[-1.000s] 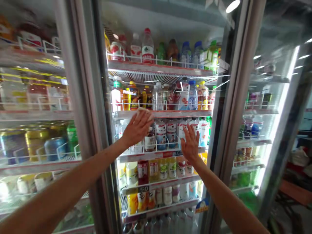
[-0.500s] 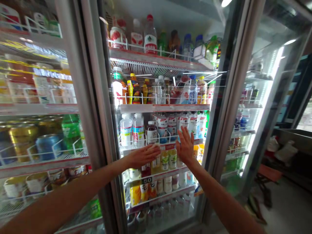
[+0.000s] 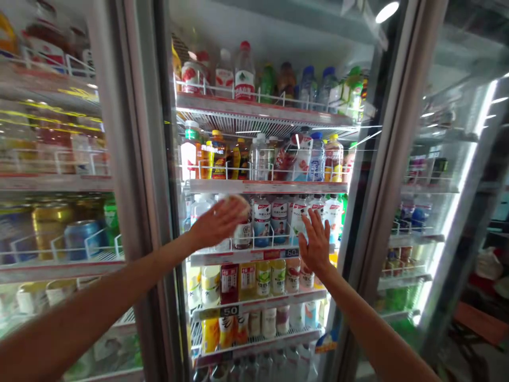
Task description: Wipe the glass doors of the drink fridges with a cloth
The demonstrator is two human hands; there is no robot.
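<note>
My left hand reaches up to the glass door of a drinks fridge, its fingers stretched out together and smeared by motion. Under its fingertips shows a small pale cloth-like thing, mostly hidden by the hand. My right hand lies flat at the same door, fingers spread, with nothing in it. Behind the glass, white-labelled bottles stand near both hands. A dark bottle is partly covered by my left hand.
Shelves of bottles and cans fill the fridge behind the glass. A metal door frame runs down the left, another frame down the right. A further fridge section with cans is on the left. A reddish seat is at lower right.
My left hand has moved up and to the left along the glass, and the pale thing moved with it. The right hand stays spread at the door. The view has shifted slightly.
</note>
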